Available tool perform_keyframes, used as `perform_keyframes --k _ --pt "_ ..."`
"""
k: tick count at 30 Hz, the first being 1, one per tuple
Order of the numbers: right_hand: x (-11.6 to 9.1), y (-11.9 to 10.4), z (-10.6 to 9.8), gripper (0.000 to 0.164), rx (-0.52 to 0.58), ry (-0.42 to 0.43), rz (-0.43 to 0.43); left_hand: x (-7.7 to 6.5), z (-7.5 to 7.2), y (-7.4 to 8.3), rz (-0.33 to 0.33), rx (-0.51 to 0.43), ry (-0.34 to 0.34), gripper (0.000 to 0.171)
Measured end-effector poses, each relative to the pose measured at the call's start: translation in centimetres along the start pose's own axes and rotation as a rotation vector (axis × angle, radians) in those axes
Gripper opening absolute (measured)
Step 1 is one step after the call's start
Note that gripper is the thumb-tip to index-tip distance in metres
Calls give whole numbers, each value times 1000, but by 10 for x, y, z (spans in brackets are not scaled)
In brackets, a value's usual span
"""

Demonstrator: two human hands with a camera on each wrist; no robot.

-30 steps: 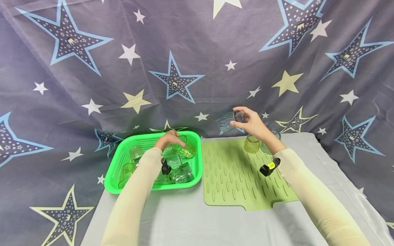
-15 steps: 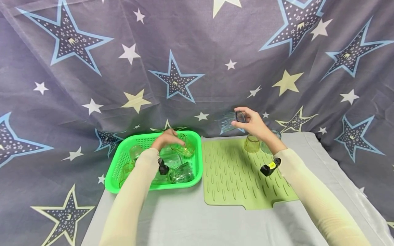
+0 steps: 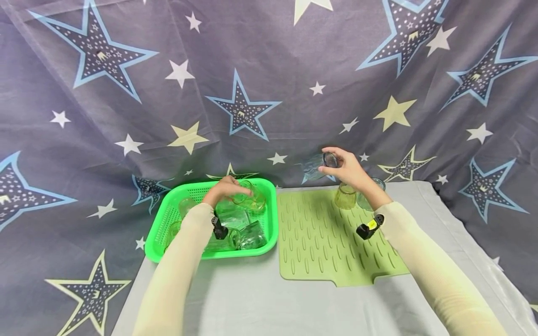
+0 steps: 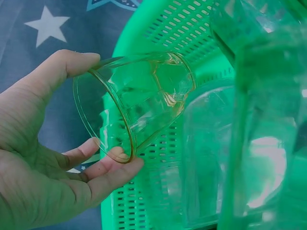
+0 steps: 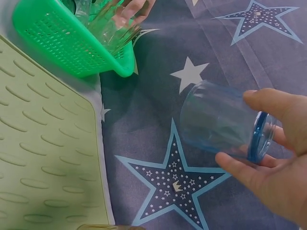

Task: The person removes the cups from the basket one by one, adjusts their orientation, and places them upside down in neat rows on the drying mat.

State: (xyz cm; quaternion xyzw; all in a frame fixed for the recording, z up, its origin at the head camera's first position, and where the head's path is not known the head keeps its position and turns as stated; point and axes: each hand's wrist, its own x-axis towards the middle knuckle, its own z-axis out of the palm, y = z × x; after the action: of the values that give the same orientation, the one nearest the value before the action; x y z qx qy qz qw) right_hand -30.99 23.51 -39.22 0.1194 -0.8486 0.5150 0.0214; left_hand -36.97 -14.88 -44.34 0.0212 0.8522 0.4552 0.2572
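Resting on the left of a pale grey cloth-covered table [image 3: 244,298], a bright green perforated plastic basket [image 3: 274,219] holds several clear and tinted drinking glasses [image 3: 233,219], with a dark clear glass [image 3: 252,237] lying in its near right corner. At the basket's far right, the left hand [image 3: 224,190] pinches a yellow-tinted round glass [image 3: 257,201] at its wide end, thumb on one side and fingers on the other; the glass is tilted, and whether it touches the basket I cannot tell. Right of that lies a flat olive-green ridged mat [image 3: 302,242]. At its far side, before a dark grey star-printed curtain [image 3: 269,56], the right hand [image 3: 345,167] has thumb and fingers clamped on a blue-tinted clear glass [image 3: 313,167], raised sideways, its free end pointing left. Farther right, on the mat's far part, stands a yellow glass tumbler [image 3: 345,198], just beside a pale blue glass tumbler [image 3: 364,202] partly hidden by the right forearm [image 3: 377,195]
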Motion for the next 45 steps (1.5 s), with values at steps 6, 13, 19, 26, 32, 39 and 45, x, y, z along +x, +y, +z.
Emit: perform_keyframes --k 6,13,19,26,32,39,45 --pt "2 10 -1 65 -106 -15 0 -3 -6 -1 15 -45 11 64" --pt "3 15 -2 65 -137 -37 9 -7 -10 1 30 -30 34 56" --pt "5 20 -1 66 -154 -44 22 -9 -13 4 41 -61 74 59" --pt "6 24 2 67 -148 -74 35 -9 -18 6 5 -81 92 76" --pt "8 29 4 66 -190 -88 28 -11 -20 6 -12 -94 108 84" --pt "12 34 9 67 -218 -112 48 -18 -23 2 3 -124 113 89" --pt "12 39 15 66 -231 -120 74 -23 -23 -2 -1 -119 125 91"
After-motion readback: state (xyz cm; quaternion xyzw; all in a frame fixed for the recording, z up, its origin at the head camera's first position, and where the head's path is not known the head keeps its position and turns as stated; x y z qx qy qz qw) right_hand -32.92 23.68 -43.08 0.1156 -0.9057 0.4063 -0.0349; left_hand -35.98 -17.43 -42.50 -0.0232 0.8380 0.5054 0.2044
